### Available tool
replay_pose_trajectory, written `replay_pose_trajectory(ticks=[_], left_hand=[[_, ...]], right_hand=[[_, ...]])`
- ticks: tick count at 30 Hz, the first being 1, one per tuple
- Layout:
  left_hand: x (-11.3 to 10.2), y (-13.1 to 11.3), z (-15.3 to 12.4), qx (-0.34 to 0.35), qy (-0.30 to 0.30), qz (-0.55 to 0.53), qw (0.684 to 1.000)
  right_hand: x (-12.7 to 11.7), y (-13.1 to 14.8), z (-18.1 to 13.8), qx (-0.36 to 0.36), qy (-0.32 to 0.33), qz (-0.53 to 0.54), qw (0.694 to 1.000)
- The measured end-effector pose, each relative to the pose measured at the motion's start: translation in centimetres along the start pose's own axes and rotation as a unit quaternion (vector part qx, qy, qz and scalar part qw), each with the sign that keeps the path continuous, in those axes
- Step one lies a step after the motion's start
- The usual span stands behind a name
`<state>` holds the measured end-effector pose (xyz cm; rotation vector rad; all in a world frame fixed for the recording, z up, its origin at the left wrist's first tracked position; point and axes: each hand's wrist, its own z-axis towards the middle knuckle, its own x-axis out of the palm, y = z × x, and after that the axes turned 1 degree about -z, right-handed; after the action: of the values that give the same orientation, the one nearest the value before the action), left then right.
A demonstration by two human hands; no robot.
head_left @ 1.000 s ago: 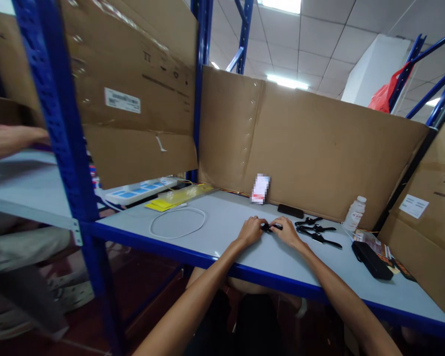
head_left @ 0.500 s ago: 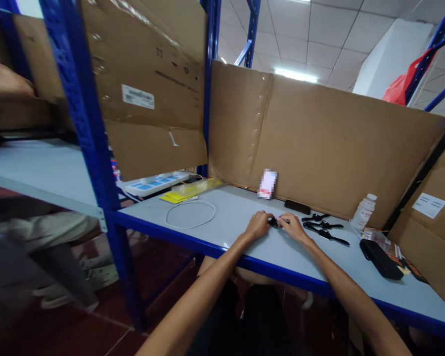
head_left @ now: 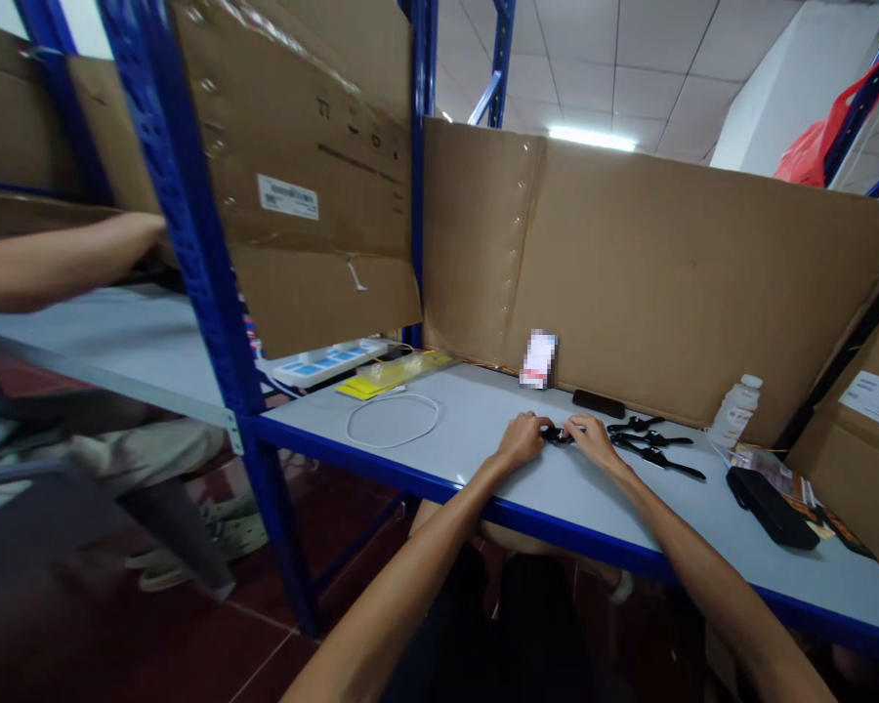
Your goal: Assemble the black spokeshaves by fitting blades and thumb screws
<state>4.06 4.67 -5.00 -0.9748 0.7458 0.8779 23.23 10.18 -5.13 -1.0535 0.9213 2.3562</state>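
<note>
A black watch (head_left: 557, 434) is held low over the grey tabletop between my two hands, its strap stretching from one to the other. My left hand (head_left: 522, 439) pinches its left end, fingers curled. From the other side, my right hand (head_left: 590, 437) closes on its right end with bent fingers. The fingers cover part of the watch, and fine detail is too small to make out. Just right of my right hand lie several similar black watches (head_left: 655, 456) with their straps spread out.
Behind the hands, a lit phone (head_left: 538, 359) leans on the cardboard wall (head_left: 630, 264), beside a dark flat bar (head_left: 599, 403). To the right are a bottle (head_left: 734, 412) and black case (head_left: 771, 508). A white cable (head_left: 394, 446) and power strip (head_left: 329, 361) lie left. Another person's arm (head_left: 65, 262) reaches at far left.
The view has shifted slightly, moving the scene rightward. My hands have opened a little apart, showing more of the watch. The other person's arm has extended further into view.
</note>
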Motion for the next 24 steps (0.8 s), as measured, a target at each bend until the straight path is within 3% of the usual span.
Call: replay_pose_trajectory(ticks=[13, 24], left_hand=[[-0.16, -0.09, -0.16, 0.004, 0.005, 0.002, 1.000], [-0.31, -0.25, -0.24, 0.003, 0.005, 0.000, 1.000]], right_hand=[[-0.14, -0.38, 0.15, -0.030, 0.023, 0.047, 0.998], [0.03, 0.29, -0.48, 0.005, -0.006, 0.012, 1.000]])
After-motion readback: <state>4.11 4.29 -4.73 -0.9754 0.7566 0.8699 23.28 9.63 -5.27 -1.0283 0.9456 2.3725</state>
